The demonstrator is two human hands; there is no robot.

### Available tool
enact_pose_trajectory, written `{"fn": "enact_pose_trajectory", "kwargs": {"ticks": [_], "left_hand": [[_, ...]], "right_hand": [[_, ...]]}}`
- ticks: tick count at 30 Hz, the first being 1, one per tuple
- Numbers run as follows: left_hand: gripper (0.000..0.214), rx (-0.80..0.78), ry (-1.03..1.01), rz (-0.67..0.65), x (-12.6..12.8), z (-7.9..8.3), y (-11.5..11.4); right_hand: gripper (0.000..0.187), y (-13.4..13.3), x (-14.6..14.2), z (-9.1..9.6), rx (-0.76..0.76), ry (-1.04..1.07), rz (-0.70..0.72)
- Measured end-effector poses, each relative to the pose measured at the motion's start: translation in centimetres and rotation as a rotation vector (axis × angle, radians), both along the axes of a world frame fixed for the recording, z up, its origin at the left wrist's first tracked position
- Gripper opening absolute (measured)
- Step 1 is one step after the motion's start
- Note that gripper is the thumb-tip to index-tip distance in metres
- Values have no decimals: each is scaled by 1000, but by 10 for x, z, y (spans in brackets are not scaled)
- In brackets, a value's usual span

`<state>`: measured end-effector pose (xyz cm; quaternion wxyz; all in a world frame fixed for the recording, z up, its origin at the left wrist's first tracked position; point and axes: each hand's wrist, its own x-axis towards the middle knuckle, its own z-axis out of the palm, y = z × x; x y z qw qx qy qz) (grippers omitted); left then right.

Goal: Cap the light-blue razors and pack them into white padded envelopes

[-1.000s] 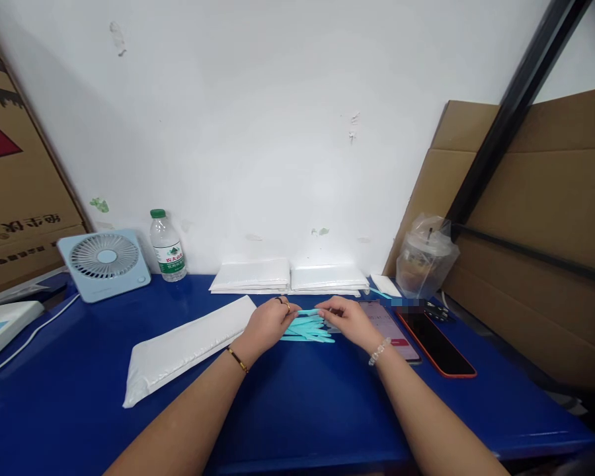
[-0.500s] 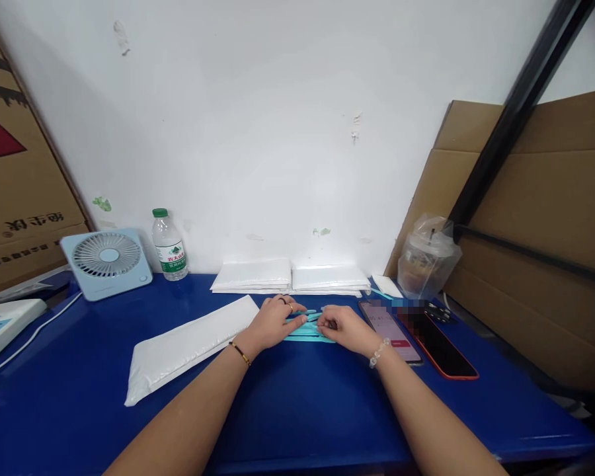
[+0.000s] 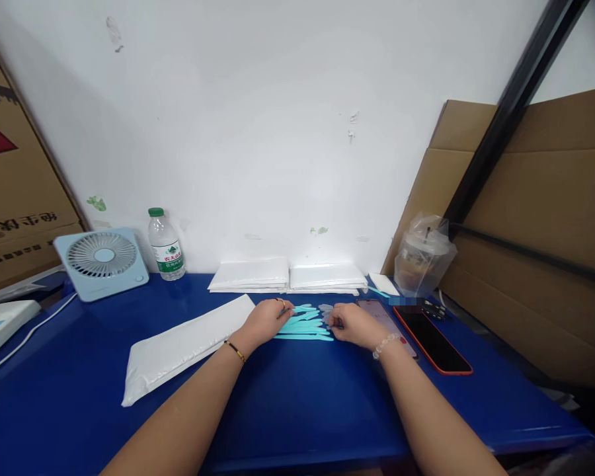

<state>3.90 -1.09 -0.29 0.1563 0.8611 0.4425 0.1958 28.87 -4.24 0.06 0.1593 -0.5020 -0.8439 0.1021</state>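
Observation:
Several thin teal strips (image 3: 305,324) lie in a loose pile on the blue table (image 3: 297,403), between my two hands. My left hand (image 3: 266,322) rests at the pile's left end with its fingers curled onto the strips. At the right end, my right hand (image 3: 353,324) has its fingertips pinched together on a small pale piece beside the strips; I cannot make out what that piece is. Both wrists wear bracelets.
A white padded envelope (image 3: 183,347) lies left of my hands. Two stacks of white envelopes (image 3: 287,276) sit against the wall. Two phones (image 3: 429,336) lie to the right, a bagged drink cup (image 3: 423,258) behind them. A small fan (image 3: 102,261) and water bottle (image 3: 164,246) stand at left.
One second ago both hands held a teal strip raised between them. They have since lowered it onto the pile and now rest at the pile's two ends.

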Motion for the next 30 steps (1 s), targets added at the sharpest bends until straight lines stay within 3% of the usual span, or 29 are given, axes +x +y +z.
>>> {"fn": "enact_pose_trajectory", "kwargs": {"ticks": [9, 22, 24, 28, 30], "left_hand": [[36, 41, -7, -68, 1, 1, -2], [30, 76, -16, -128, 10, -1, -7], [29, 122, 8, -86, 11, -2, -4], [30, 195, 89, 108, 8, -5, 6], [29, 198, 101, 142, 6, -6, 8]], "right_hand": [[18, -2, -4, 8, 3, 309, -26], [20, 0, -21, 4, 54, 334, 109], [21, 1, -17, 4, 65, 328, 81], [21, 7, 11, 4, 129, 246, -108], [18, 9, 26, 3, 74, 149, -146]]}}
